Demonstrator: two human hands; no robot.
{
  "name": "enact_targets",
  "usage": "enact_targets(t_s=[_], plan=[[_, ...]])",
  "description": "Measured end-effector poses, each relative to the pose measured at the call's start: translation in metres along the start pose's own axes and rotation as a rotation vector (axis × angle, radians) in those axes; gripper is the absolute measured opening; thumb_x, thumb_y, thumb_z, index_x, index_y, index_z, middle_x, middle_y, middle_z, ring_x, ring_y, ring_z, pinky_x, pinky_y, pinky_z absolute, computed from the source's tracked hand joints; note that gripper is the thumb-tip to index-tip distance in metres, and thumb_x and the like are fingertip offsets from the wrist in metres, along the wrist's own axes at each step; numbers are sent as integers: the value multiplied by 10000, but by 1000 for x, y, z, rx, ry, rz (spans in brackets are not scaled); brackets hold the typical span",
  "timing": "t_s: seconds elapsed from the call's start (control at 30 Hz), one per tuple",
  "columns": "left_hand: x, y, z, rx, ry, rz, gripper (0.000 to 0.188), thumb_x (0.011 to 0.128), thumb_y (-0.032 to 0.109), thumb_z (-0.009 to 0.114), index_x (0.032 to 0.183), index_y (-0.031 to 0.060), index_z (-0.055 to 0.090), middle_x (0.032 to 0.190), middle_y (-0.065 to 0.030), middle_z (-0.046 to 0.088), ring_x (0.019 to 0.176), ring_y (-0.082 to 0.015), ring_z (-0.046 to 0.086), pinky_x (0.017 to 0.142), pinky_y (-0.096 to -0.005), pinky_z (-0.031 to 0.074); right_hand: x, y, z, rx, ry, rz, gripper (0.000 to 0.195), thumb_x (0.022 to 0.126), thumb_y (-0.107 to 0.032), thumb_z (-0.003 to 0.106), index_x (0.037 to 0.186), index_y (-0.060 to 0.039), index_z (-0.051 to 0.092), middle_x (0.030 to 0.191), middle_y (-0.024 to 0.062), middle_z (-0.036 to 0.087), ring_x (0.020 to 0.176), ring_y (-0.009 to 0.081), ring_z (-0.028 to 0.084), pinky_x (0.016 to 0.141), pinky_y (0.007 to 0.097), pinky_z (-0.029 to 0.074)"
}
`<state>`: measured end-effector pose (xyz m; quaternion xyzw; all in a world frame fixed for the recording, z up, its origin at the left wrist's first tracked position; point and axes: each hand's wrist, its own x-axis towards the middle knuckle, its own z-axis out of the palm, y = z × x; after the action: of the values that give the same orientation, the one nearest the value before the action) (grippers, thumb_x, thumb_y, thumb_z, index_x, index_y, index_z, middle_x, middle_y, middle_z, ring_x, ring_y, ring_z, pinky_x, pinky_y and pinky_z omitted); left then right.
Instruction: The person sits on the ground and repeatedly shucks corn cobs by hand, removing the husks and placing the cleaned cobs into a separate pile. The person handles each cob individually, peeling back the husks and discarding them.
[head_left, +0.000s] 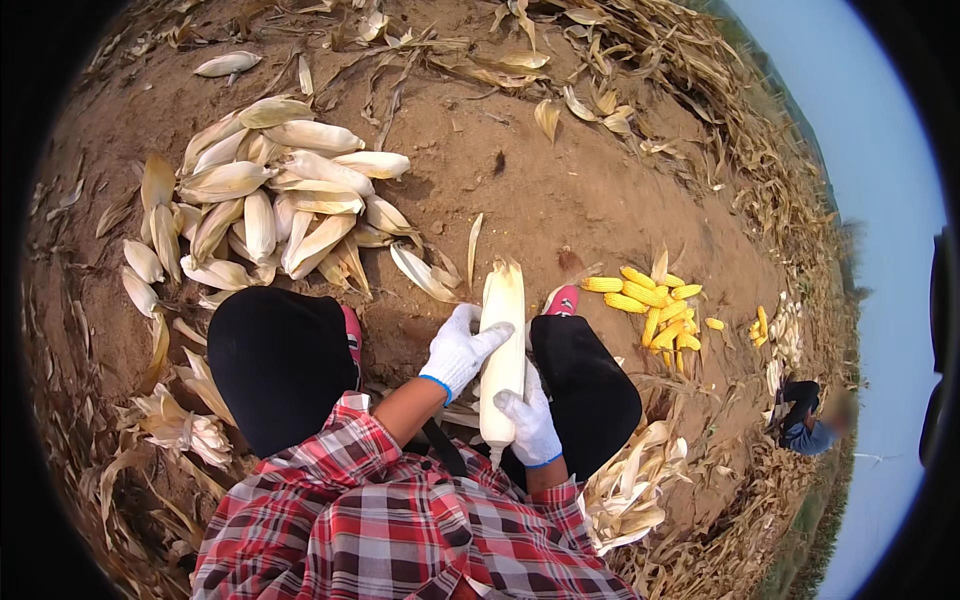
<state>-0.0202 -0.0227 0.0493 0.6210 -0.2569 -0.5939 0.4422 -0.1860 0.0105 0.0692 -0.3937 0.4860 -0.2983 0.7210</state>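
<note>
Between my knees, both hands grip an ear of corn in pale husk (503, 360), its narrow stem end pointing towards my body. My left hand (459, 351), in a white knitted glove with a blue cuff, holds it at mid-length with the thumb across the husk. Lower on the ear's other side is my right hand (529, 420), gloved alike, its thumb on the husk near the stem end. A heap of unhusked corn ears (289, 187) lies on the soil beyond my left knee. Bare yellow corn cobs (660, 307) are piled past my right foot.
Loose husks (637, 487) lie beside my right hip, and more husks (184, 427) beside my left leg. Dry corn stalks (675, 52) line the far edge of the bare soil. Another person (806, 427) sits farther off at the right, near other corn piles (786, 330).
</note>
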Motion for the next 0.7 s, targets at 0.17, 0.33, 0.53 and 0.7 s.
enact_targets(t_s=[0.17,0.33,0.53,0.7], plan=[[2,-11,-1,237,88,-8,446,768,431,756,962,58,606,820,-128,661,775,-248,651,742,-361,508,0,14,-4,-302,102,-109,828,791,-109,746,1453,19,265,1288,156,513,1125,212,555,925,328,487],[-17,1,4,408,65,139,361,792,399,706,896,74,590,806,-167,627,770,-367,626,697,-401,499,0,15,-3,-324,115,-28,853,763,-133,773,1448,11,285,1257,154,541,1102,210,568,910,335,493],[-24,5,11,386,40,666,233,830,317,681,922,105,648,892,-119,633,779,-313,634,709,-390,518,5,11,-1,-307,143,-65,741,767,-136,774,1379,14,386,1169,127,588,1032,194,592,863,334,510],[15,-24,-1,-231,72,-118,495,899,371,645,1246,33,545,1134,-106,618,1015,-206,607,835,-336,509,-4,8,-13,-63,136,-79,622,869,-205,694,1370,32,411,1182,106,591,1024,163,584,866,297,495]])
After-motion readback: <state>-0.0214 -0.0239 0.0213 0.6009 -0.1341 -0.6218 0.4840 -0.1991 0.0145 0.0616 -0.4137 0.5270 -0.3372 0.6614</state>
